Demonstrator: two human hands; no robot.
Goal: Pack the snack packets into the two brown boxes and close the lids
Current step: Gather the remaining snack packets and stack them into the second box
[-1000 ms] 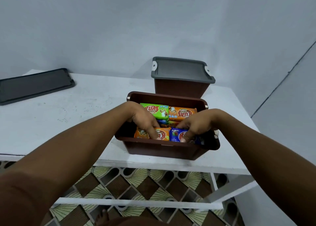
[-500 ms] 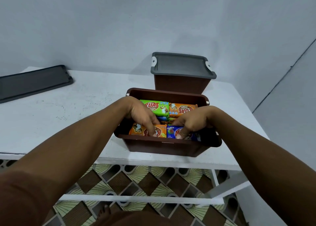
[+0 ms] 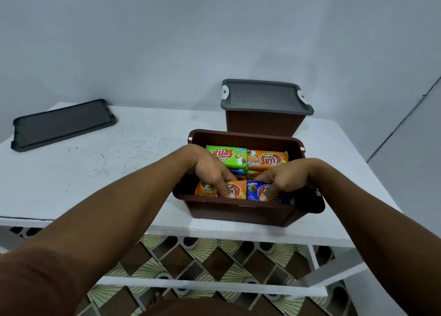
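Left hand [image 3: 212, 172] grips the orange packet [image 3: 205, 189], right hand [image 3: 284, 179] grips the blue packet [image 3: 253, 189] beside it. Fingers are curled over glossy foil bricks, seating them in the open box [image 3: 238, 206] around both hands. Looks like the top layer. Next: let go, fetch the flat grey lid [image 3: 62, 124] far left of the hands, press it on. The second box [image 3: 260, 124], just beyond the hands, is already lidded.
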